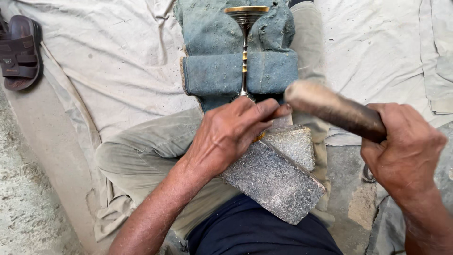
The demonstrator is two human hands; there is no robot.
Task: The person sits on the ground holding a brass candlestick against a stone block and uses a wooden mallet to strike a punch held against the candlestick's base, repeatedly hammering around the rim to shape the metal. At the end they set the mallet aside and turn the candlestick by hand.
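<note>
My left hand [231, 132] is closed around the lower end of a slim metal goblet [245, 28], pressing it against a grey stone block [276, 182] that rests on my lap. The goblet lies along a folded blue denim pad [212, 71], with its brass-rimmed cup pointing away from me. My right hand [406, 151] grips a dark wooden mallet [330, 108]. The mallet's pale, blurred head hangs just right of my left fingertips, above a smaller stone wedge [295, 144]. The goblet's base is hidden under my left hand.
A pale cloth [118, 61] covers the ground around my folded legs. One brown sandal [19, 52] lies at the far left edge. Rough concrete floor [28, 208] shows at lower left and, under my right forearm, at lower right.
</note>
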